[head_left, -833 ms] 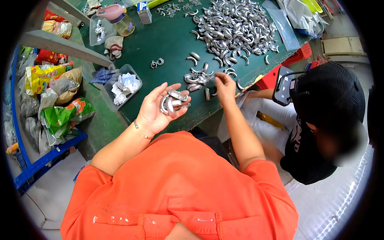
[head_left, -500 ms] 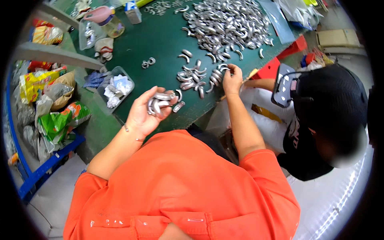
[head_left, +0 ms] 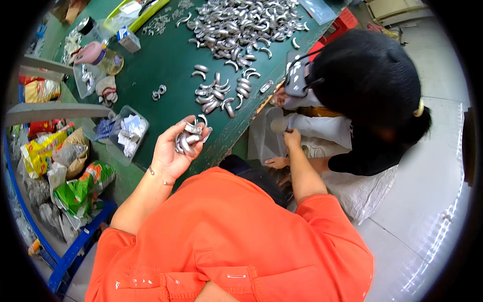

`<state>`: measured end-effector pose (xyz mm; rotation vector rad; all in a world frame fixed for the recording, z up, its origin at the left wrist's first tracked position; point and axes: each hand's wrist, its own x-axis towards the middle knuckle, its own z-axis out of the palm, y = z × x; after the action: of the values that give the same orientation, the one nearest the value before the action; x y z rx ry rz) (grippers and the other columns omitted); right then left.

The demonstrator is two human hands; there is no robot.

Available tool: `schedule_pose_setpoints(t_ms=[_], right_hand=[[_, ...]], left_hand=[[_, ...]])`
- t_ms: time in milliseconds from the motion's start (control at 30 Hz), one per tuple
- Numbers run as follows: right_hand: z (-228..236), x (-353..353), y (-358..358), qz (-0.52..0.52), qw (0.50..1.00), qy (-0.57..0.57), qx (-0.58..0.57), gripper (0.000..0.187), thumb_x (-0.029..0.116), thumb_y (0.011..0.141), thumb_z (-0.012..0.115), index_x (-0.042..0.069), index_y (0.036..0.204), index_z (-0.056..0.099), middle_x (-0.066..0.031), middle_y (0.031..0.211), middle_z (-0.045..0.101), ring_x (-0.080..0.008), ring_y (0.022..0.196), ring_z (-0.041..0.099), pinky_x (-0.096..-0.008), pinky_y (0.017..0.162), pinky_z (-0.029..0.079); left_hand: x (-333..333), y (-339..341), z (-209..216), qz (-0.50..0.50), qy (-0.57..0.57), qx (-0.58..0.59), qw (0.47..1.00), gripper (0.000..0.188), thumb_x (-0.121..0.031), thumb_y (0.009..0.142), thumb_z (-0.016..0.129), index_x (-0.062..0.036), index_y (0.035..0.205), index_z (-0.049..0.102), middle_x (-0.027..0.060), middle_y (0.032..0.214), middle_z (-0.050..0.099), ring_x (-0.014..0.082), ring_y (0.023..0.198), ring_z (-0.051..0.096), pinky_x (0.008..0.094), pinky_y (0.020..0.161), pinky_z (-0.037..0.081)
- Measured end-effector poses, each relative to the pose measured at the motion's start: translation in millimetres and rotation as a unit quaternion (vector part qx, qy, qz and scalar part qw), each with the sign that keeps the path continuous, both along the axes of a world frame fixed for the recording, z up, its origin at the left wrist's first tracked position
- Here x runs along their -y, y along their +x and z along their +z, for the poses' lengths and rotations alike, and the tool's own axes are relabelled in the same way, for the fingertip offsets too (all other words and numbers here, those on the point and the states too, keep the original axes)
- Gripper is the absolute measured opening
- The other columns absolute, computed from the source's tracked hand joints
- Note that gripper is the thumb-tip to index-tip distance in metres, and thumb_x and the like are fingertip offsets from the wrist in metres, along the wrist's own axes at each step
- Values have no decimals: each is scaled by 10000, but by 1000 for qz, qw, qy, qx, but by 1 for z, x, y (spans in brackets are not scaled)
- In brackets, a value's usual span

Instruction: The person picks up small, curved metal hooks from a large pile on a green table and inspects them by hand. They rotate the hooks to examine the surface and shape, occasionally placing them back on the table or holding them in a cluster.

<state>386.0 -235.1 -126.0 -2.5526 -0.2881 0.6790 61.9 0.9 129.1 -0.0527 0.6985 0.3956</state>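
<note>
Cupped around several silver curved metal pieces (head_left: 187,139) is my left hand (head_left: 170,147), held over the table's near edge. A small group of similar curved pieces (head_left: 214,94) lies on the green table (head_left: 171,65) beyond it, with a short row of them (head_left: 244,87) to the right. My right hand (head_left: 292,138) is below the table's right edge, its fingers closed beside a translucent plastic container or bag (head_left: 264,138). What those fingers hold, if anything, is not visible. A co-worker's hand (head_left: 276,162) is just under mine, near the same translucent plastic.
A large heap of curved metal pieces (head_left: 241,27) covers the table's far side. At left stand a tub of crumpled paper (head_left: 132,132), a pink-lidded bottle (head_left: 103,56) and a small box (head_left: 128,39). A co-worker in a black cap (head_left: 370,70) leans in at right, above a white sack (head_left: 362,194).
My right hand has left the row of curved pieces and moved down off the table's edge. My left hand still holds its pieces. The co-worker has leaned in closer to the table.
</note>
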Motion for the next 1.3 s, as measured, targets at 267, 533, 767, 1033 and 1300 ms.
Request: schedule_pose_setpoints(t_ms=[267,533,767,1033,1300], right_hand=[[45,-19,-49,48,998,32,-16,257,158,712,608,-4,911,594,-148,848,630,-266,810,606,-338,725,459],[219,-100,-169,317,866,372,-106,154,46,788,556,9,936,575,-100,853,582,-183,760,590,-260,657,463],[271,-137,-197,497,757,413,-101,287,74,764,629,28,1033,542,-115,1013,473,-215,840,544,-304,722,461],[268,-146,-184,546,720,413,-113,148,68,767,597,17,900,559,-121,891,515,-274,802,535,-335,705,451],[187,-257,-85,476,798,322,182,409,86,659,666,18,1023,494,-211,1024,475,-382,931,489,-424,777,429]], left_hand=[[12,7,15,-17,22,8,1000,306,-218,851,486,-48,1105,488,163,1090,557,297,976,563,384,684,515],[24,-5,35,32,55,-14,998,401,-293,854,477,-53,1169,413,162,1141,518,322,1031,522,448,804,450],[38,-21,26,86,65,-17,994,328,-251,877,444,-64,1147,439,125,1005,553,274,885,561,409,702,469],[53,-22,15,147,15,-2,989,251,-209,887,447,-70,1095,476,111,949,573,230,850,579,391,724,490],[62,-29,19,238,-38,-42,970,224,-174,860,502,-102,1072,509,143,1076,544,333,1032,510,373,639,554]])
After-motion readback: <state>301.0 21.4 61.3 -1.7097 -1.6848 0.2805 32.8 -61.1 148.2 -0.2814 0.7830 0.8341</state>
